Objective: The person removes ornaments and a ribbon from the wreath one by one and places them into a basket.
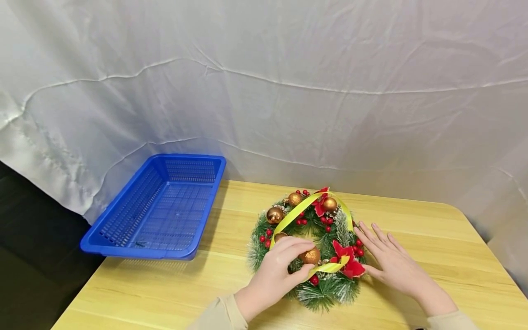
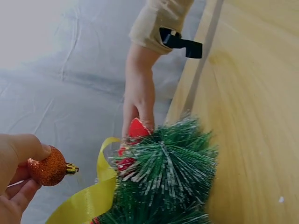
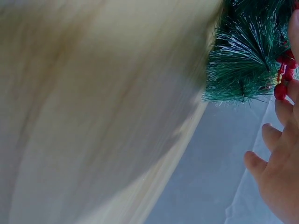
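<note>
1. The left hand (image 1: 274,270) has its thumb and fingers curled around a glittery orange-gold bauble (image 1: 310,255) sitting on the near side of the wreath (image 1: 307,247); the left wrist view shows the ball pinched between thumb and fingertips with its small gold cap pointing away from the palm, a grip that suits a small round thing which would otherwise roll

2. The right hand (image 1: 389,263) lies flat with fingers straight and slightly spread, gripping nothing; its fingertips touch the wreath's outer edge just beside the red poinsettia (image 1: 348,261), which looks like a steadying press so the ring does not slide while the other hand works the bauble

3. The wreath lies flat on the wooden table (image 1: 433,238), directly between the two hands, its frosted green needles fanning out under the left palm

4. A yellow ribbon (image 1: 297,213) loops from beyond the left fingertips over the far arc of the wreath and comes back down to end just beside the pinched bauble, so it passes close to the thumb

5. More gold balls (image 1: 275,215) and red berries sit on the far arc, beyond both hands

6. A blue basket (image 1: 161,208) stands well to the left of the left hand, partly over the table edge

7. A white sheet (image 1: 264,91) hangs beyond everything
</note>
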`<action>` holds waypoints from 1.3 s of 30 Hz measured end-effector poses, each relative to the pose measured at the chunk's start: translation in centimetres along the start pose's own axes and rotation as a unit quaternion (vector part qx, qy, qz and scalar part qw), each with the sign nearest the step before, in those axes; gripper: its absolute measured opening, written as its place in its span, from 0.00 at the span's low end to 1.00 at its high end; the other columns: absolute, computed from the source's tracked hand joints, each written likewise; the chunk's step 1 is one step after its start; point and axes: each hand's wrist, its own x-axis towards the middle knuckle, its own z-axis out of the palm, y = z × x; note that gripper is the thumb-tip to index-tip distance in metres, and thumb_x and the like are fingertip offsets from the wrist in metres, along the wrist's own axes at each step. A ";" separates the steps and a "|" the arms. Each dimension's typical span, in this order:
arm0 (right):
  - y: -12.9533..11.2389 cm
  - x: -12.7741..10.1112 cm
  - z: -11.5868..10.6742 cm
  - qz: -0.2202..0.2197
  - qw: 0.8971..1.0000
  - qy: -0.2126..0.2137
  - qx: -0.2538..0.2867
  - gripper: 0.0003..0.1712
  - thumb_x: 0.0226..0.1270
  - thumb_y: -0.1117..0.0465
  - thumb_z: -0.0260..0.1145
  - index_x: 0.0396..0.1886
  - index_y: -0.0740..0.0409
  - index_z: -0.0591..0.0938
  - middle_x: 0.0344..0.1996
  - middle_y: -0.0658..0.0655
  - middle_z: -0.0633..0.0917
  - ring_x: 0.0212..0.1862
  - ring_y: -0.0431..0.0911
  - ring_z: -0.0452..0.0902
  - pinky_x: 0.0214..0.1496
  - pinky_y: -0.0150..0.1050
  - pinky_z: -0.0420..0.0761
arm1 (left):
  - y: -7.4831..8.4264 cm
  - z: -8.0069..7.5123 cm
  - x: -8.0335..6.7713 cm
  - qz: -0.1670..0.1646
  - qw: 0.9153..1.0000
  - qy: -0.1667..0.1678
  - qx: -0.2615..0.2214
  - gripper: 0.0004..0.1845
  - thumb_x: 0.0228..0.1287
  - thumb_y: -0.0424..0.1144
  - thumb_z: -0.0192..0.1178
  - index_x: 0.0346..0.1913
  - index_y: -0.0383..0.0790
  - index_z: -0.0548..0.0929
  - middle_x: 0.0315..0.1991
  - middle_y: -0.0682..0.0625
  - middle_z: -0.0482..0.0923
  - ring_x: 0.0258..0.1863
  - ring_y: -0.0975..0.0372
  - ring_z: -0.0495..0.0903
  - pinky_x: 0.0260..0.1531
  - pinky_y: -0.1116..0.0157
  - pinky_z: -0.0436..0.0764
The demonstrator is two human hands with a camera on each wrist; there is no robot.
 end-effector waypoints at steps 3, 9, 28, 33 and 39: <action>0.0 0.0 0.1 0.000 1.000 0.001 0.002 0.49 0.63 0.42 0.63 0.76 0.55 0.52 0.76 0.55 0.45 0.75 0.51 0.32 0.71 0.40 0.25 | 0.0 -0.4 0.2 -0.007 1.000 0.016 -0.009 0.21 0.55 0.33 0.69 0.53 0.39 0.81 0.53 0.51 0.78 0.54 0.63 0.75 0.55 0.71 0.73; 0.0 -0.1 0.1 -0.002 1.000 0.002 0.001 0.49 0.63 0.43 0.63 0.76 0.55 0.52 0.76 0.55 0.45 0.75 0.51 0.32 0.71 0.40 0.25 | 0.0 -2.1 0.6 -0.045 0.997 0.048 -0.030 0.21 0.54 0.34 0.69 0.53 0.40 0.81 0.52 0.53 0.79 0.54 0.63 0.75 0.57 0.67 0.73; -0.1 0.1 0.0 0.003 1.000 -0.003 0.010 0.49 0.63 0.45 0.65 0.76 0.55 0.52 0.76 0.54 0.45 0.75 0.50 0.32 0.71 0.39 0.26 | -3.3 -9.3 -0.8 -0.164 0.973 0.143 -0.073 0.21 0.49 0.28 0.72 0.49 0.39 0.84 0.46 0.51 0.82 0.43 0.60 0.82 0.50 0.65 0.78; -0.1 0.1 0.0 0.002 1.000 -0.003 0.009 0.49 0.63 0.45 0.65 0.76 0.55 0.52 0.76 0.54 0.45 0.75 0.51 0.32 0.71 0.39 0.26 | -3.8 -10.7 -1.6 -0.181 0.968 0.157 -0.073 0.20 0.48 0.26 0.72 0.48 0.37 0.84 0.47 0.49 0.81 0.43 0.59 0.82 0.50 0.67 0.78; 0.0 0.1 0.1 0.003 1.000 -0.003 0.007 0.49 0.63 0.44 0.64 0.76 0.54 0.52 0.76 0.54 0.45 0.75 0.51 0.33 0.71 0.39 0.25 | -4.5 -12.4 -2.5 -0.201 0.963 0.172 -0.052 0.21 0.47 0.24 0.72 0.48 0.38 0.85 0.47 0.47 0.81 0.42 0.63 0.82 0.49 0.70 0.78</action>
